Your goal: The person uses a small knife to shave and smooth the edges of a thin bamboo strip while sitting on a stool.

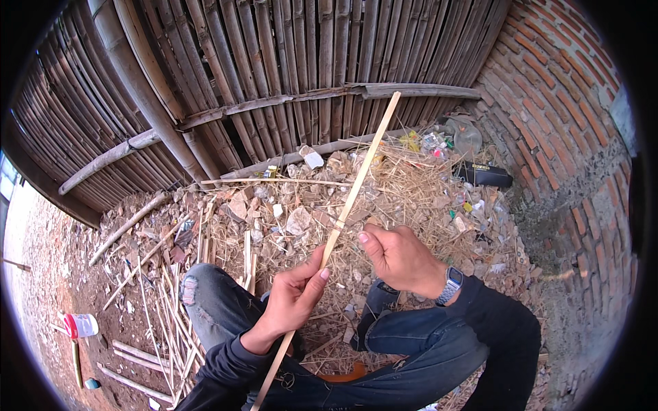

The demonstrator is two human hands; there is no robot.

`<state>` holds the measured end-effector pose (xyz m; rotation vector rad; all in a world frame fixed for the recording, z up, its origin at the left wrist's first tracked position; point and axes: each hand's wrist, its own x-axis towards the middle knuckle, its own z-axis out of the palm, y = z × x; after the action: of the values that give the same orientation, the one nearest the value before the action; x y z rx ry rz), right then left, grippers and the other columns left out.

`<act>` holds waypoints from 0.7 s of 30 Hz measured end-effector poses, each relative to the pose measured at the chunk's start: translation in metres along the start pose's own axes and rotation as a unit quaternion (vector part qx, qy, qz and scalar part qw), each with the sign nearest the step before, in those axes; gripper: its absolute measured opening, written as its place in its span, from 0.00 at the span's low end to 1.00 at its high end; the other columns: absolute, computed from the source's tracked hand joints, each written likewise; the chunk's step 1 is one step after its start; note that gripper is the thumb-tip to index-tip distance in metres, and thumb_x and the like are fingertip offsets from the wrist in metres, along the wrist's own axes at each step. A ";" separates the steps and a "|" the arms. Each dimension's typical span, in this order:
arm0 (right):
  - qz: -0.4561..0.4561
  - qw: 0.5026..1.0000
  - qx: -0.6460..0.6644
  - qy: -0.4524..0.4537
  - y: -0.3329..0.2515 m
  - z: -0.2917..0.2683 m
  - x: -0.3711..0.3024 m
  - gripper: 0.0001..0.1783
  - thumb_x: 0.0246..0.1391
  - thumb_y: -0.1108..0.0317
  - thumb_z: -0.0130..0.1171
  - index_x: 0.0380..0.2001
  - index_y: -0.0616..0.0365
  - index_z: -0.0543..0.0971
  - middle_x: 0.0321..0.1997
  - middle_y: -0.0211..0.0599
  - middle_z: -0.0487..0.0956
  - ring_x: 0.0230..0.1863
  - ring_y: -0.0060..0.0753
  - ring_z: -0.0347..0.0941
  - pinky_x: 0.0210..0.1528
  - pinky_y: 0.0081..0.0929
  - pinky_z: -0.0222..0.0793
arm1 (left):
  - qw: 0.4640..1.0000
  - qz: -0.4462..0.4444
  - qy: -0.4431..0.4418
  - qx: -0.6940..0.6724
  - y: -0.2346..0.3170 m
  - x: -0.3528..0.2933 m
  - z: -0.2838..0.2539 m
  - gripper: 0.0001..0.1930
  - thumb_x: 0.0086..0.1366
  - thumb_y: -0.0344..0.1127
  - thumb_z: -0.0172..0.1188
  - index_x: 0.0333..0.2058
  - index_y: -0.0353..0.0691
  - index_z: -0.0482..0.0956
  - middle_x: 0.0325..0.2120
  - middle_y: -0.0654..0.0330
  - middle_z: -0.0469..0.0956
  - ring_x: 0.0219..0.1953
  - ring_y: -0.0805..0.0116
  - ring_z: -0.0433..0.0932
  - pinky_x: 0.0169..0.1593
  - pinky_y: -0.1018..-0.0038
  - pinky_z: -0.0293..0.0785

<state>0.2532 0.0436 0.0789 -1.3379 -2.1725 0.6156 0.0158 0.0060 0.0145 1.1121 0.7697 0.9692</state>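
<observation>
A long, pale bamboo strip (368,159) slants up and away from my lap, with its far end raised toward the fence. My left hand (295,298) is closed around its lower part, thumb along the near side. Just right of the strip, my right hand (401,257) is curled with the thumb bent over the fingers. Whatever it may hold is hidden by the fingers. A small notch or joint (336,228) shows on the strip between the two hands. Below, an orange curved object (346,374) lies partly covered between my legs.
Split bamboo pieces (179,329) lie in a pile at my left. A white and red tub (81,325) stands farther left. Ahead are rubble and straw (404,178), a bamboo fence (288,55), and a dark object (485,174) by the brick wall (548,89).
</observation>
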 end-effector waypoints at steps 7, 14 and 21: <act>-0.031 0.987 -0.157 0.033 0.015 0.022 -0.008 0.14 0.70 0.58 0.54 0.34 0.56 0.75 0.17 0.44 0.76 0.19 0.52 0.77 0.22 0.47 0.72 | 0.995 0.012 0.029 0.098 -0.005 -0.007 0.004 0.26 0.76 0.28 0.57 0.68 0.24 0.64 0.34 0.72 0.74 0.35 0.86 0.67 0.38 0.87 0.67; -0.084 0.961 -0.248 0.087 0.023 0.032 -0.001 0.17 0.71 0.52 0.52 0.37 0.56 0.77 0.17 0.43 0.77 0.17 0.50 0.78 0.18 0.46 0.72 | 0.998 -0.051 0.015 -0.036 0.000 -0.007 0.009 0.24 0.79 0.30 0.53 0.70 0.32 0.65 0.20 0.75 0.63 0.19 0.85 0.58 0.24 0.83 0.57; -0.023 0.976 0.162 0.143 0.006 0.004 0.015 0.20 0.73 0.54 0.51 0.32 0.58 0.75 0.15 0.35 0.70 0.15 0.29 0.68 0.21 0.33 0.59 | 0.979 -0.055 -0.029 -0.194 0.023 -0.002 0.004 0.22 0.81 0.36 0.46 0.69 0.37 0.67 0.11 0.73 0.52 0.11 0.82 0.48 0.18 0.80 0.48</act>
<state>0.2491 0.0595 0.0751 -1.1228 -1.7793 0.6786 0.0131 0.0056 0.0383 0.7478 0.5578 0.9397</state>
